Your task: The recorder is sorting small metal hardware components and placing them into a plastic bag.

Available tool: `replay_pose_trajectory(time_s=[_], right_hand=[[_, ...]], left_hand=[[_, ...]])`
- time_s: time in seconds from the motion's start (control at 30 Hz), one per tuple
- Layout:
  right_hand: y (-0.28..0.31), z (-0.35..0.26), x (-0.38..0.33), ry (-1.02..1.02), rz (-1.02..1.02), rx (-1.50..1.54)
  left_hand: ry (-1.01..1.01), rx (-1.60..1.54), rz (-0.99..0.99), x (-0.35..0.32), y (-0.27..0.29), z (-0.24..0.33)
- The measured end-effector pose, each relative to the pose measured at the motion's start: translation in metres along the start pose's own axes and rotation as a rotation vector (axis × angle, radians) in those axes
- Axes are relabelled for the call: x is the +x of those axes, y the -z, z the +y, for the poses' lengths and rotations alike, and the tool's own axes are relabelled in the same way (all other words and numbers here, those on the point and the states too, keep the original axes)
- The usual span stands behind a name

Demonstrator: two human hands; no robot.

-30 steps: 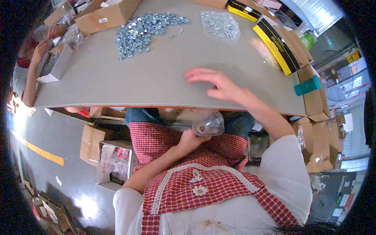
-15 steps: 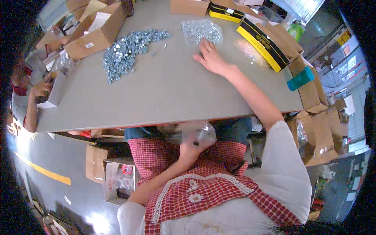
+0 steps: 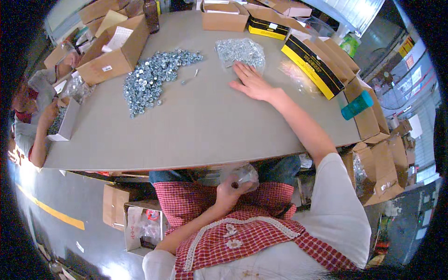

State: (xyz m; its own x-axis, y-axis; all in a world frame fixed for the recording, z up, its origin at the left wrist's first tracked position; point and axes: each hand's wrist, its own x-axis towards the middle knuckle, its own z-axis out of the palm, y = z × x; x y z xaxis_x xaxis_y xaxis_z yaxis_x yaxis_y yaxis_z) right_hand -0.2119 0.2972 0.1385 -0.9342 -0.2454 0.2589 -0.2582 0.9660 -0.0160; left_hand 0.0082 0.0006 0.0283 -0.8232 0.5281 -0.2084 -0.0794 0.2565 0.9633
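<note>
My right hand (image 3: pixel 254 85) lies palm down on the table, fingers stretched out. Its fingertips touch the near edge of a clear plastic bag (image 3: pixel 241 50) full of small silvery screw-like pieces. Over my lap, below the table edge, my left hand (image 3: pixel 227 193) is closed on a crumpled clear plastic bag (image 3: pixel 247 176); what that bag contains, if anything, I cannot make out. To the left on the table spreads a heap of small shiny metal fasteners (image 3: pixel 151 79). A thin loose metal piece (image 3: pixel 196 73) lies between the heap and the full bag.
Yellow-and-black cartons (image 3: pixel 315 67) and a teal cylinder (image 3: pixel 357 105) line the table's right side. An open cardboard box (image 3: pixel 109 56) stands back left. At far left a co-worker's hand (image 3: pixel 50 112) reaches into a white box (image 3: pixel 67 119) of small parts. A dark bottle (image 3: pixel 151 16) stands behind.
The whole scene sits lower in the picture, as the view has tilted up. My right hand stays at the bag of metal pieces. The bag in my left hand has changed shape.
</note>
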Motion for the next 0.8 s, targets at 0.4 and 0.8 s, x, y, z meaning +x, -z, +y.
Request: replay_pose_trajectory(time_s=[0.4, 0.8], right_hand=[[0.02, -0.032, -0.045, -0.01, 0.048, 0.215], [0.012, -0.057, -0.068, 0.213, -0.058, 0.293]], left_hand=[[-0.219, 0.054, 0.038, 0.002, -0.001, -0.016], [-0.179, 0.127, 0.13, -0.012, -0.007, -0.009]])
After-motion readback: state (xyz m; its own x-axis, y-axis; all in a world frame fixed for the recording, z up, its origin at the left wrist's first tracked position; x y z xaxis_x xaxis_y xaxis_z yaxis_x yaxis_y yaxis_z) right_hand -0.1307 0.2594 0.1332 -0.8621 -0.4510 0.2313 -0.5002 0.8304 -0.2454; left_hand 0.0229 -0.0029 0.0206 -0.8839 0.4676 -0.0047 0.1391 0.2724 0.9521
